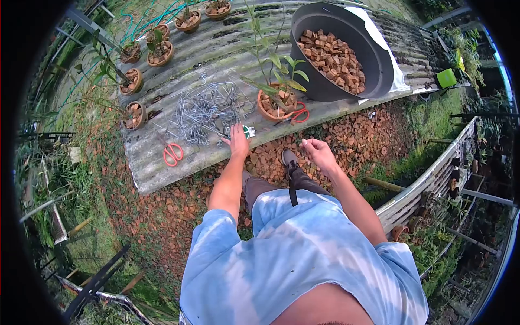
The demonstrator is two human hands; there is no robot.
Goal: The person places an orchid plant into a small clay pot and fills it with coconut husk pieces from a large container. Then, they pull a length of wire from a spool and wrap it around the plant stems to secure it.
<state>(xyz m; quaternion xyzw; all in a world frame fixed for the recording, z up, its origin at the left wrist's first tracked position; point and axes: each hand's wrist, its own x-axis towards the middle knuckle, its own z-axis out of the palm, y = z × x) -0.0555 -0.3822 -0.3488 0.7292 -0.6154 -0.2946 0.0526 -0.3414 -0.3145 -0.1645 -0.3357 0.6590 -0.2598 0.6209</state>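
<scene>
My left hand (237,142) reaches over the near edge of the corrugated table, fingers spread, beside a small green-and-white item (248,131). Just beyond it lies a tangled heap of wire pieces (208,111). My right hand (318,152) is raised in front of the table edge, its thumb and fingers pinched together; whatever may be between them is too small to make out. A clay pot (277,103) with a leafy plant stands between the heap and a large dark tub (342,54). Red-handled scissors (300,112) lie against this pot, and another red-handled pair (173,154) rests at the left.
Brown chunks (333,59) lie in the tub. Several potted plants (132,81) line the table's far left edge. A green container (447,78) sits at the far right. Wooden slatted staging (428,187) stands to my right, and brown chips (162,216) cover the ground.
</scene>
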